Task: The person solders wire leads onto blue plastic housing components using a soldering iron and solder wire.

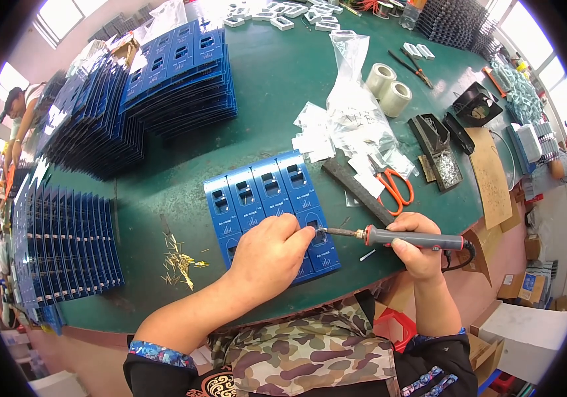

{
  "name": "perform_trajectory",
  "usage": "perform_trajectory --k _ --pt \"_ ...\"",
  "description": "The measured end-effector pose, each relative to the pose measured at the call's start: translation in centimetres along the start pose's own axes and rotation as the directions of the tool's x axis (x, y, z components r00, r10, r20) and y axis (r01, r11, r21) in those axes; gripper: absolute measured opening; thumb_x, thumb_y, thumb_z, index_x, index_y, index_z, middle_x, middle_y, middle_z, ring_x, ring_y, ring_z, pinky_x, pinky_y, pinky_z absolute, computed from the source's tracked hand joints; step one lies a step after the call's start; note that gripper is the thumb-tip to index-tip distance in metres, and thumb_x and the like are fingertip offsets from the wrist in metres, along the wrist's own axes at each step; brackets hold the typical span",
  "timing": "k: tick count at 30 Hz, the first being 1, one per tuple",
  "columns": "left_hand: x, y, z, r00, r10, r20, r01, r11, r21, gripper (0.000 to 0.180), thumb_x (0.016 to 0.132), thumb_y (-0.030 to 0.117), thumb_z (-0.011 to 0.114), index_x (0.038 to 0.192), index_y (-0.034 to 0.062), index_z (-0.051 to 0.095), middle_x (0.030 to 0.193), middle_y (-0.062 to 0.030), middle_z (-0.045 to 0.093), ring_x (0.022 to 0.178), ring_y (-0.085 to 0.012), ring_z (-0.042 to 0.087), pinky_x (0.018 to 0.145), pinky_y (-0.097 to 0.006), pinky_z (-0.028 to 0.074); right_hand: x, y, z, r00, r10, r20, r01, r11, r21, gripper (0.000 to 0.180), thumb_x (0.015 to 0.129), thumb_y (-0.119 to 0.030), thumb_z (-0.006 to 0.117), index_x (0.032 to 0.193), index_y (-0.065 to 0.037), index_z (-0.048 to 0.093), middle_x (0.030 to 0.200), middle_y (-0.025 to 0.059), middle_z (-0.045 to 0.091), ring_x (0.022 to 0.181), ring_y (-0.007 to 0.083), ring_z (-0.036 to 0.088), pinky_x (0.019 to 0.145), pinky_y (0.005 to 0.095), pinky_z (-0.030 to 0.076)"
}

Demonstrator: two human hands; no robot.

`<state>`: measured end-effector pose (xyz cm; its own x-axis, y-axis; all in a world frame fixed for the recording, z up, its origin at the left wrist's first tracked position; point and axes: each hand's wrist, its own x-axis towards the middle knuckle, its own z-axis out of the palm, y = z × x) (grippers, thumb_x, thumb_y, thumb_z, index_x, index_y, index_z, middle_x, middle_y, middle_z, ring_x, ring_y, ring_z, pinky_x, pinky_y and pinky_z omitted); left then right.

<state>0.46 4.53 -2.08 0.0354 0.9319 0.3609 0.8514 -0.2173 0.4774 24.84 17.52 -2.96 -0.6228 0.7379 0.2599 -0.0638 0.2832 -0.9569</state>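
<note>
In front of me a blue circuit board panel [229, 223] lies flat on the table, with rows of dark rectangular cutouts. Across its lower middle rests my left hand [271, 255], fingers curled and fingertips gathered at a cutout on the right. Whatever they pinch is too small or hidden to make out. My right hand [422, 261] grips a soldering iron [379, 236] with a grey and red handle. Its metal tip points left and reaches that same cutout, close to my left fingertips. Thin gold-coloured pins [179, 263] are scattered left of the panel.
Stacks of blue boards [184, 86] fill the left side. Right of the panel are a dark flat bar [357, 192], orange-handled scissors [396, 188] and a black tray [432, 142] of small metal bits. Beyond lie a plastic bag [359, 112], tape rolls [396, 99] and pliers [417, 68].
</note>
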Motion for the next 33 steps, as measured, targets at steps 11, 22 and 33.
perform_trajectory --k 11,22,33 --pt "0.04 0.06 0.13 1.000 0.011 -0.005 -0.011 1.000 0.011 0.018 0.075 0.002 0.068 0.092 0.0050 0.064 0.078 -0.0071 0.055 0.068 -0.0267 0.057 0.056 -0.037 0.047 -0.05 0.14 -0.05 1.000 -0.007 0.000 0.007 1.000 -0.009 0.017 0.072 -0.005 0.065 0.086 0.004 0.063 0.079 0.0118 0.067 0.067 0.0169 0.061 0.062 0.0280 0.047" --pt "0.08 0.20 -0.03 1.000 -0.008 -0.011 0.008 1.000 0.003 0.018 0.075 0.002 0.068 0.092 0.0047 0.065 0.077 -0.0075 0.055 0.068 -0.0270 0.057 0.056 -0.037 0.047 -0.08 0.03 0.06 1.000 -0.008 -0.014 0.008 1.000 0.000 0.018 0.072 -0.005 0.066 0.086 0.005 0.064 0.079 0.0118 0.066 0.066 0.0168 0.061 0.062 0.0279 0.047" --pt "0.19 0.16 0.19 1.000 0.008 0.000 -0.008 1.000 0.010 0.018 0.075 0.003 0.067 0.093 0.0048 0.065 0.077 -0.0075 0.055 0.067 -0.0273 0.057 0.056 -0.038 0.047 0.03 -0.04 0.04 1.000 -0.014 0.002 0.014 0.999 -0.029 0.017 0.073 -0.006 0.066 0.086 0.005 0.064 0.078 0.0117 0.066 0.066 0.0167 0.060 0.061 0.0277 0.046"
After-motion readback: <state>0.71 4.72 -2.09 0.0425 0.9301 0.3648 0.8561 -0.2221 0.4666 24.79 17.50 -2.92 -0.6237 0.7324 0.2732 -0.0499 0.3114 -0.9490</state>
